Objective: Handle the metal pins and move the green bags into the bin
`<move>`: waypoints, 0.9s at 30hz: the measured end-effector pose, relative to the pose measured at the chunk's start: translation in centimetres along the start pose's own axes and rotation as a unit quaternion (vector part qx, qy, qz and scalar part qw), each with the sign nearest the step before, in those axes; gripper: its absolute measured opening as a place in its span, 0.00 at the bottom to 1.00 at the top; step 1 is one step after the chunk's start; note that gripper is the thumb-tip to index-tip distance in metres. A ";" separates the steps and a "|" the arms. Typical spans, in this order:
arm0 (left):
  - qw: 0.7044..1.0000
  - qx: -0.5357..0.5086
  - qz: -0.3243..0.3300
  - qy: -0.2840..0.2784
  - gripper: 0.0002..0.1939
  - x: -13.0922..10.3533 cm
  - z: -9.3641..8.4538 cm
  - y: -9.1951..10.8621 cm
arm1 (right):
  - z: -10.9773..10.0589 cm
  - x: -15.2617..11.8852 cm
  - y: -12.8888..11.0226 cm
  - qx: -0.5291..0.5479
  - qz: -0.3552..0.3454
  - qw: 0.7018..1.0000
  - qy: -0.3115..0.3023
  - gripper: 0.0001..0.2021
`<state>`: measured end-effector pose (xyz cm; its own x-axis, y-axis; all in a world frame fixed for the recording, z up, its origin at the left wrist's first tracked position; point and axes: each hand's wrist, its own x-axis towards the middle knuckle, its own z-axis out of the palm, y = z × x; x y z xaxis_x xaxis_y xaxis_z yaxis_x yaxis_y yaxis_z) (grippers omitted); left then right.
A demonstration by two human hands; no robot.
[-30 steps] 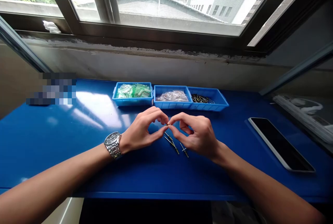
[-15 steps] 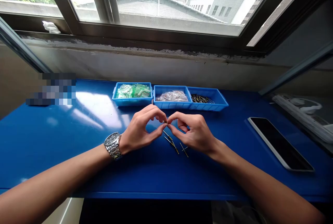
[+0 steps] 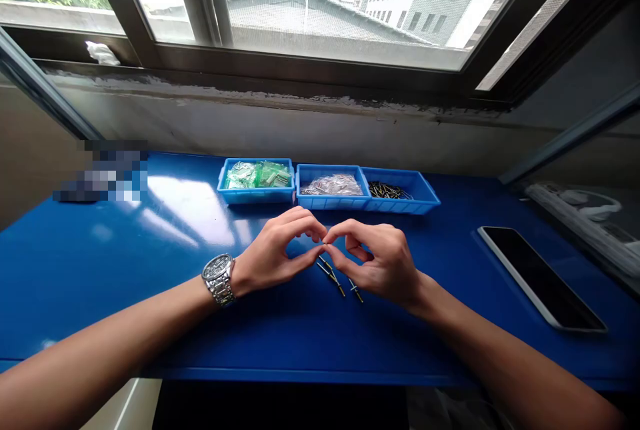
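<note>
Between your fingertips, right where the thumb and forefinger of your left hand point(image 3: 274, 258) meet those of your right hand point(image 3: 381, 262), sits a tiny part that is too small to make out; both pinches are closed on that one spot, tips touching tips. The other fingers of each hand curl loosely behind.

To my eye the step is a fine joining or fitting of that small piece, so keep both wrists low over the glossy blue tabletop point(image 3: 165, 243) and let only the fingertips do the work. Press straight along the line between the two pinches rather than at an angle, since a slim part would likely bend or spring away.

Just below your fingertips lie several thin dark metal pins with brass-coloured ends point(image 3: 332, 275), loose on the surface; keep your palms clear so you do not scatter them.

Beyond your knuckles stand three shallow blue plastic trays point(image 3: 327, 201), well apart from your hands. To the right of your right hand, a flat black phone point(image 3: 541, 278) lies face up.
</note>
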<state>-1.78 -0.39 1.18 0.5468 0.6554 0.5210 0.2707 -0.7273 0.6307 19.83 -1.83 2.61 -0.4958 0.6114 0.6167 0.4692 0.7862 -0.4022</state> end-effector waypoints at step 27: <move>1.000 -0.002 0.014 0.005 0.01 -0.1 0.0 -0.1 | 0.1 0.1 0.0 0.018 -0.012 1.000 0.016 0.02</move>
<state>-1.81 -0.38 1.08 0.5456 0.6372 0.5444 0.2526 -0.7444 0.6181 19.66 -1.79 2.61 -0.4831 0.5896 0.6473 0.4308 0.8037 -0.4105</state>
